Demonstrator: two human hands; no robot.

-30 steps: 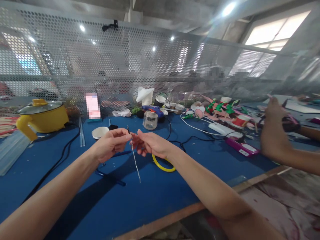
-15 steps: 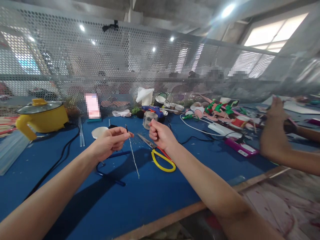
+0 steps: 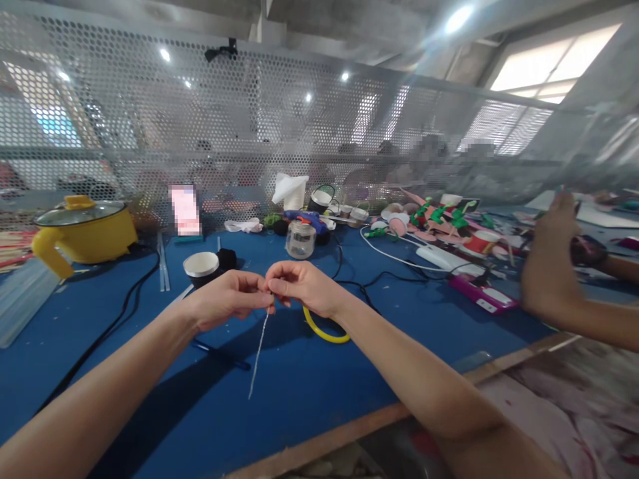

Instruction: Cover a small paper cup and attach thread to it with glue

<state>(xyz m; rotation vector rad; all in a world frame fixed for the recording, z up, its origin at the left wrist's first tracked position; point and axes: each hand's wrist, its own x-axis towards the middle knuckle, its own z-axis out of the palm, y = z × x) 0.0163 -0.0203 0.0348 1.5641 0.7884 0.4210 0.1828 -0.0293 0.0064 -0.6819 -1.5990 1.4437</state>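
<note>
1. Thin, silvery-white twisted strand hangs from the fingertips, clear of the table.
2. Left hand nearly closed, pinching strand's upper end. Right hand curled, fingertips against the left's; can't tell its grip.
3. Step looks like two-handed fingertip work at strand's top; next move probably calls for a fine, steady pinch.
4. Flat blue tabletop underneath; yellow loop-shaped handle lies partly behind right hand.
5. Beyond: white-rimmed black cup, clear round jar.
6. Back: grey perforated metal screen; bright window upper right.
</note>
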